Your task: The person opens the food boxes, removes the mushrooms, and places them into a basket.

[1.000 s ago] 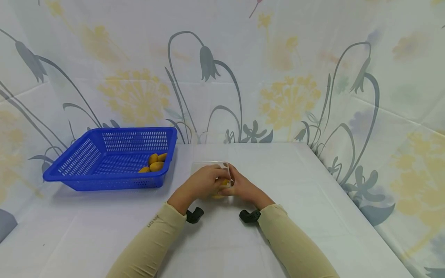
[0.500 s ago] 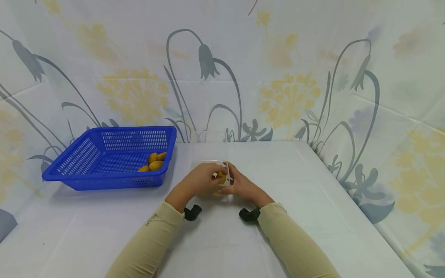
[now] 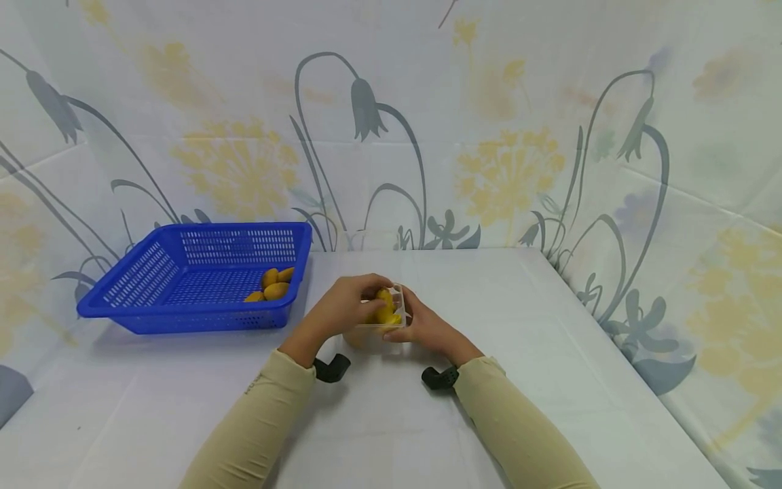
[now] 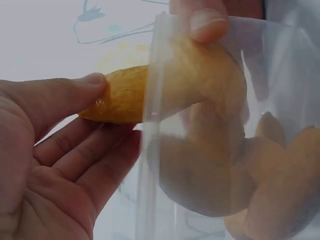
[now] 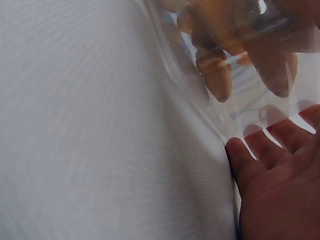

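My left hand [image 3: 348, 307] pinches a yellow mango [image 4: 122, 95] between thumb and fingers. Its near end sticks out past the rim of a clear plastic box [image 4: 280, 60], while its far part lies inside. Several more mangoes [image 4: 205, 180] sit in the box, seen through its cloudy wall. My right hand [image 3: 429, 331] grips the box from the right, fingers spread against the wall in the right wrist view. In the left wrist view a thumb [image 4: 207, 25] of that hand hooks over the box near the rim.
A blue perforated basket [image 3: 201, 320] stands at the back left, with several mangoes [image 3: 276, 291] in its right corner. White cloth covers the table [image 3: 525, 305], and a flower-printed curtain [image 3: 427, 102] rises behind it. A grey object [image 3: 13, 394] shows at the left edge.
My left hand has shifted slightly left and up at the box mouth, so more yellow shows between the hands. The right hand has stayed on the box.
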`<state>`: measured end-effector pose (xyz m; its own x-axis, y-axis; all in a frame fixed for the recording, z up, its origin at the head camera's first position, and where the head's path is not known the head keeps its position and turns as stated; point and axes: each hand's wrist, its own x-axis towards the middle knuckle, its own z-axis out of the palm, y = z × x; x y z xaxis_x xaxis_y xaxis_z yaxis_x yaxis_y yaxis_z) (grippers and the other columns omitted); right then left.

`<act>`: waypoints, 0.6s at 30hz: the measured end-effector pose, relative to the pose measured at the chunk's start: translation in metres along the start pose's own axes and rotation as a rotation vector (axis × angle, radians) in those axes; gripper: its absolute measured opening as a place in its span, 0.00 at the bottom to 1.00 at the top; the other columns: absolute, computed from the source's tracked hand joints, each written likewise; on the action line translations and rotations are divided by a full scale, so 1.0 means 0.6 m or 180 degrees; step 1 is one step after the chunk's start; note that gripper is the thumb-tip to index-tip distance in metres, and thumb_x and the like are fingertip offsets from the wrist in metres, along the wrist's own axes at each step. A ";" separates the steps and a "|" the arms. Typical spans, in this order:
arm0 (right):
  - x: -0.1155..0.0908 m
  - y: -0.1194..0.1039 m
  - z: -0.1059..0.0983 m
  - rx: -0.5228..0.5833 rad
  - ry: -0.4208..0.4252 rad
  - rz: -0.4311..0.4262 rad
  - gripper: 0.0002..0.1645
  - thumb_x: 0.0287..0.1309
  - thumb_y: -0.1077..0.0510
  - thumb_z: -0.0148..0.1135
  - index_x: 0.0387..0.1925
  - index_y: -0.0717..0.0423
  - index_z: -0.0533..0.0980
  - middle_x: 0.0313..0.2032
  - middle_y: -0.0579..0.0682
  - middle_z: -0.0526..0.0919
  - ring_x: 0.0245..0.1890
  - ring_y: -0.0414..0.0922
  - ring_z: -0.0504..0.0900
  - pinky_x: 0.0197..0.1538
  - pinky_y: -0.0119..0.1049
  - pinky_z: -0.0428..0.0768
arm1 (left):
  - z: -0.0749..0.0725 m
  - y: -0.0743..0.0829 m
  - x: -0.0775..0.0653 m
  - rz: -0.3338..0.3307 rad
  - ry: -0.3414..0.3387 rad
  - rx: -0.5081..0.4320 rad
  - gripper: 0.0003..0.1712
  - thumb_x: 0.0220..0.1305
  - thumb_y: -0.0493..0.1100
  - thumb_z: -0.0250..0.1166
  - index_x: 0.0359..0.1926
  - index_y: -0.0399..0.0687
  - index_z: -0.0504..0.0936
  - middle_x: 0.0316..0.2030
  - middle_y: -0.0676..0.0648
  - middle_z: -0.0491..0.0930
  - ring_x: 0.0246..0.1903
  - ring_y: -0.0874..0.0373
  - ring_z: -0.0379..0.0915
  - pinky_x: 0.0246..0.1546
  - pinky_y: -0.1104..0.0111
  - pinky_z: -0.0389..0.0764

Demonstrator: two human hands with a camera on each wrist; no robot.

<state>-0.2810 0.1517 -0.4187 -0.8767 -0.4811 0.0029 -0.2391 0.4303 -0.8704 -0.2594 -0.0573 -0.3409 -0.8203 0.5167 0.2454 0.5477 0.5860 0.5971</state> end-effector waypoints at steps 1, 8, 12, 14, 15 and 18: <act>0.000 0.000 0.000 0.0004 0.0002 -0.0005 0.64 0.47 0.44 0.75 0.75 0.32 0.42 0.75 0.45 0.53 0.74 0.45 0.56 0.74 0.51 0.58 | -0.002 0.001 0.000 -0.0002 0.0011 -0.0035 0.19 0.67 0.43 0.62 0.58 0.47 0.78 0.51 0.48 0.83 0.51 0.52 0.81 0.53 0.60 0.81; 0.002 0.000 0.001 0.0015 0.0006 -0.0003 0.65 0.47 0.46 0.75 0.76 0.37 0.42 0.75 0.43 0.52 0.75 0.45 0.55 0.73 0.50 0.60 | -0.016 0.012 -0.005 -0.0094 0.0096 -0.0271 0.18 0.66 0.43 0.63 0.56 0.47 0.79 0.51 0.47 0.82 0.51 0.53 0.81 0.53 0.61 0.81; 0.003 0.000 0.001 -0.0019 0.0019 0.0047 0.65 0.48 0.47 0.75 0.76 0.40 0.41 0.75 0.46 0.53 0.75 0.46 0.55 0.73 0.50 0.61 | -0.023 0.016 -0.007 -0.0193 0.0153 -0.0339 0.17 0.66 0.43 0.63 0.55 0.48 0.80 0.51 0.47 0.82 0.51 0.53 0.81 0.53 0.60 0.81; 0.003 -0.001 0.002 -0.0051 0.0037 0.0074 0.65 0.48 0.46 0.75 0.76 0.40 0.41 0.75 0.47 0.52 0.75 0.46 0.56 0.72 0.50 0.61 | -0.026 0.016 -0.008 -0.0200 0.0204 -0.0350 0.16 0.66 0.43 0.63 0.54 0.48 0.81 0.51 0.48 0.83 0.51 0.53 0.81 0.53 0.61 0.81; 0.003 -0.001 0.002 -0.0066 0.0048 0.0083 0.65 0.48 0.46 0.75 0.76 0.40 0.42 0.75 0.47 0.52 0.74 0.46 0.56 0.72 0.49 0.61 | -0.028 0.016 -0.008 -0.0200 0.0231 -0.0354 0.16 0.66 0.43 0.64 0.54 0.48 0.81 0.50 0.48 0.83 0.50 0.53 0.81 0.53 0.61 0.81; 0.003 -0.001 0.003 -0.0053 0.0061 0.0040 0.64 0.47 0.47 0.75 0.76 0.40 0.43 0.75 0.47 0.54 0.74 0.46 0.58 0.73 0.50 0.61 | -0.035 0.016 -0.010 -0.0184 0.0324 -0.0402 0.16 0.65 0.42 0.64 0.53 0.48 0.81 0.49 0.47 0.83 0.49 0.53 0.82 0.52 0.61 0.82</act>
<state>-0.2816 0.1493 -0.4188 -0.8874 -0.4611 0.0017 -0.2349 0.4489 -0.8622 -0.2528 -0.0678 -0.3209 -0.8658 0.4147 0.2801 0.4794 0.5264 0.7022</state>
